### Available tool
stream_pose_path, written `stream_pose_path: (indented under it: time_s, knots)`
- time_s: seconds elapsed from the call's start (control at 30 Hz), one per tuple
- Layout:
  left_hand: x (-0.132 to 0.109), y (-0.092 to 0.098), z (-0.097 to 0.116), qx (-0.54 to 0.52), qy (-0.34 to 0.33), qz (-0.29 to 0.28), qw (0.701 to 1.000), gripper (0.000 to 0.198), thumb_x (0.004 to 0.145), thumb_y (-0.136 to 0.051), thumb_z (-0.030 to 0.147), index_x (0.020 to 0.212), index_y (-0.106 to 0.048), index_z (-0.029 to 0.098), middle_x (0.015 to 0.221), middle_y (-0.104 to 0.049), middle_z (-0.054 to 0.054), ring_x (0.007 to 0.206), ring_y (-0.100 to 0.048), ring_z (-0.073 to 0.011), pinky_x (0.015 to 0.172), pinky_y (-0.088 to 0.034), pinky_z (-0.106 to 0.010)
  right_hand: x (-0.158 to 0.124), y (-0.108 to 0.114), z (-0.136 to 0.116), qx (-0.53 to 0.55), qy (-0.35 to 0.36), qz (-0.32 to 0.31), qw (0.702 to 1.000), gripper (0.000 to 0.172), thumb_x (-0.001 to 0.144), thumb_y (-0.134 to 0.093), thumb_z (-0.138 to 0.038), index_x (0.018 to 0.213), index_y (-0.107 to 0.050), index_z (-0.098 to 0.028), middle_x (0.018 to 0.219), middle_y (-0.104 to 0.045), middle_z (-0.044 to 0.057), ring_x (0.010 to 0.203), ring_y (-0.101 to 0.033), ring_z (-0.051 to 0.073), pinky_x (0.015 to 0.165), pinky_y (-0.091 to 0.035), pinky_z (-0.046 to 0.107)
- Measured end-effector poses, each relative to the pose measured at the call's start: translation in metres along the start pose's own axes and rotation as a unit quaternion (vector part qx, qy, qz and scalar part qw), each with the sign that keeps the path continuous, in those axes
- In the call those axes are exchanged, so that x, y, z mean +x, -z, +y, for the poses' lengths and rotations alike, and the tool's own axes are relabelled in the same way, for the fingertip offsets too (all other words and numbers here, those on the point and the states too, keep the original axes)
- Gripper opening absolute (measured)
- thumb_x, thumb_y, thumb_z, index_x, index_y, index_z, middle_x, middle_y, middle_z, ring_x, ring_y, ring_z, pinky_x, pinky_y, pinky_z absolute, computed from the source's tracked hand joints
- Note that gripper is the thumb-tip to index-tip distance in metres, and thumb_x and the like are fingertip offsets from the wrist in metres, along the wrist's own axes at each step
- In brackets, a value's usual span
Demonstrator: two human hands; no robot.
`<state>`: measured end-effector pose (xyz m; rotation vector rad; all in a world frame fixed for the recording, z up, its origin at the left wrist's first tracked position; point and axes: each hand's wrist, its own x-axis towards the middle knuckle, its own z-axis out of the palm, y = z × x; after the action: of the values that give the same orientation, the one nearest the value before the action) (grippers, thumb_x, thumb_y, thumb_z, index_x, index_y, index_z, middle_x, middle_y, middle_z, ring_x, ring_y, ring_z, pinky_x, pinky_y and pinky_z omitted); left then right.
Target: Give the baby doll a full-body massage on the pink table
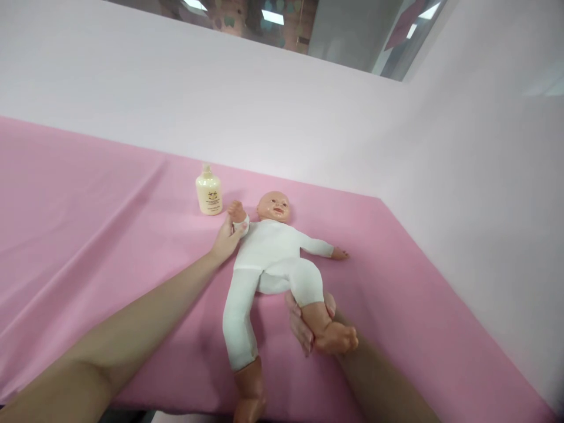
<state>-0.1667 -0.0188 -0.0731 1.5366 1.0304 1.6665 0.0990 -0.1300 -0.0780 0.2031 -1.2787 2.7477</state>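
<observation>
A baby doll (273, 247) with a white cloth body lies on its back on the pink sheet, head toward the wall. My left hand (228, 238) grips the doll's arm at the wrist, on the left side of the picture. Around the doll's lower leg on the right, my right hand (302, 326) is wrapped from below; the leg is bent and raised, and hides part of my palm. The doll's other arm stretches out to the right, and its other leg reaches toward the near edge. A cream pump bottle (209, 192) stands upright just beyond my left hand.
The pink sheet (110, 235) covers the table and has folds on the left. A white wall (264, 117) borders it at the back and continues along the right. Above is a window (348, 35) with light reflections.
</observation>
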Motion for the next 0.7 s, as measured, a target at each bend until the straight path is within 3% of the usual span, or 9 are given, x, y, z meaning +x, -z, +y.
stream_pose_path:
  time_s: [0.1,0.2,0.3,0.53,0.7]
  knots:
    - [-0.005,-0.003,0.012,0.093,-0.046,-0.089,0.991,0.044,0.087,-0.072,0.051,0.118,-0.064,0.020,0.118,-0.072,-0.010,0.110,-0.068,-0.0283,0.102,-0.052,-0.045,-0.009,-0.004,-0.004,0.030,0.145,0.096,0.984,0.063,0.072,-0.077,-0.066,0.103,-0.048,-0.020,0.075,-0.070,-0.001,0.058,-0.071,0.017,0.054,-0.063,0.028]
    - [-0.005,-0.003,0.022,0.137,-0.117,-0.173,0.968,0.039,0.090,-0.070,0.047,0.120,-0.067,0.022,0.120,-0.073,-0.010,0.113,-0.067,-0.0292,0.104,-0.051,-0.045,-0.006,-0.012,-0.018,0.061,0.162,0.240,0.955,0.048,0.088,-0.064,-0.060,0.107,-0.049,-0.018,0.077,-0.064,-0.003,0.057,-0.066,0.010,0.046,-0.054,0.017]
    - [-0.004,-0.003,0.029,0.166,-0.155,-0.207,0.952,0.038,0.092,-0.067,0.045,0.122,-0.068,0.023,0.124,-0.073,-0.010,0.117,-0.066,-0.0303,0.108,-0.047,-0.047,0.000,-0.016,-0.027,0.098,0.164,0.277,0.942,0.035,0.095,-0.054,-0.050,0.108,-0.051,-0.018,0.080,-0.061,-0.003,0.058,-0.062,0.008,0.045,-0.051,0.015]
    - [-0.005,-0.004,0.027,0.150,-0.126,-0.183,0.963,0.036,0.089,-0.069,0.044,0.117,-0.069,0.022,0.119,-0.074,-0.010,0.113,-0.067,-0.0298,0.105,-0.049,-0.046,0.003,-0.014,-0.026,0.054,0.153,0.323,0.933,0.039,0.096,-0.054,-0.053,0.106,-0.055,-0.015,0.077,-0.058,-0.002,0.059,-0.062,0.010,0.047,-0.051,0.019]
    - [-0.002,-0.001,0.009,0.058,-0.004,-0.035,0.998,0.045,0.085,-0.072,0.050,0.117,-0.063,0.019,0.116,-0.072,-0.010,0.111,-0.067,-0.0283,0.102,-0.051,-0.044,0.000,-0.010,-0.018,-0.019,0.155,0.299,0.941,0.053,0.087,-0.063,-0.065,0.103,-0.054,-0.016,0.074,-0.061,-0.001,0.056,-0.065,0.013,0.051,-0.053,0.023]
